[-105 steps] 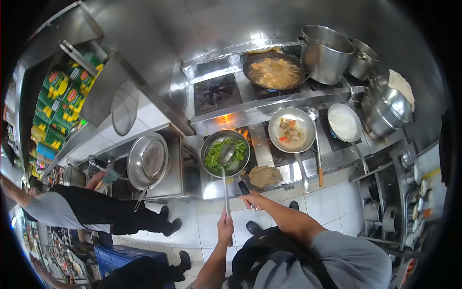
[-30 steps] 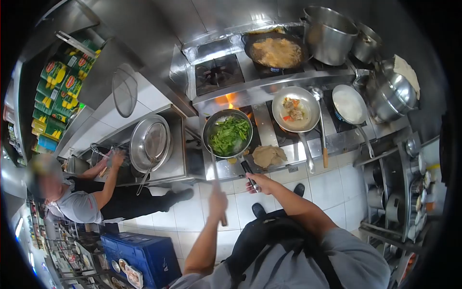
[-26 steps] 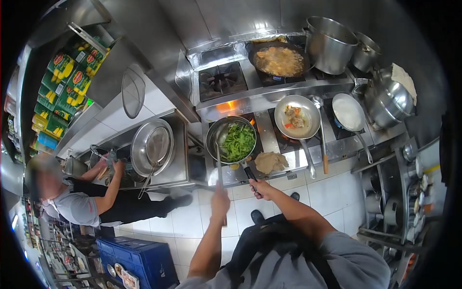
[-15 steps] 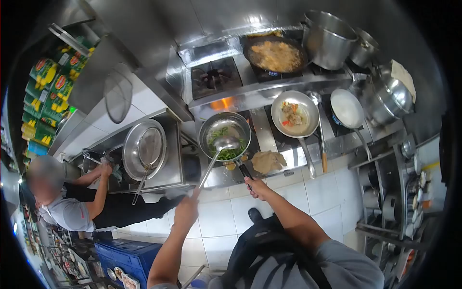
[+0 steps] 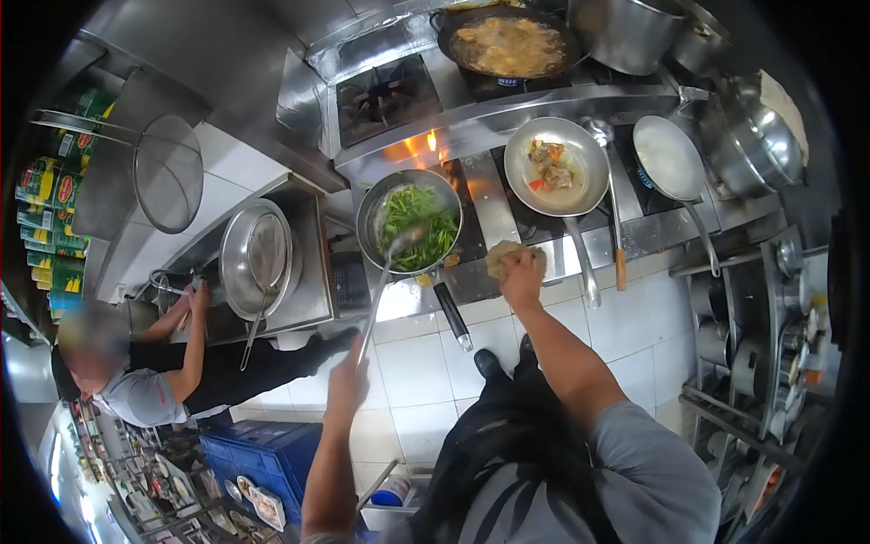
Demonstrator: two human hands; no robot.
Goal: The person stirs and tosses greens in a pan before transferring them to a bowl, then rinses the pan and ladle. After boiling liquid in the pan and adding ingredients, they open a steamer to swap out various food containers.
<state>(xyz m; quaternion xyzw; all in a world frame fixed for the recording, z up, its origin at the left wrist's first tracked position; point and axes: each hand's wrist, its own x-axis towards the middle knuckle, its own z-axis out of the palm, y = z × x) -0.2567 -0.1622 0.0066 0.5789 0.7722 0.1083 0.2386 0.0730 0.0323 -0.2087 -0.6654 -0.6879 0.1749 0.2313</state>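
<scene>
Ladle (image 5: 384,290), clenched in left hand (image 5: 348,388) fingers, stirs greens (image 5: 421,218); right hand (image 5: 523,275) fingers clutch the rag (image 5: 499,257). Unsteadied, the wok (image 5: 366,222) could skid, spilling toward flame (image 5: 428,143).

- The right hand (image 5: 523,272) covers most of the cloth (image 5: 497,260); its grip is unclear.
- The picture's top edge cuts off the big pot (image 5: 625,27).
- The ladle (image 5: 384,283) has a blurred bowl.

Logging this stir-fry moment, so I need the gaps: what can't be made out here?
All head view.
Cloth: mostly under the right hand; gripped or just pressed, cannot tell.
Ladle bowl: motion-blurred over the greens in the wok.
Large pot: cut off by the top edge.
Can labels at left: too small to read.
</scene>
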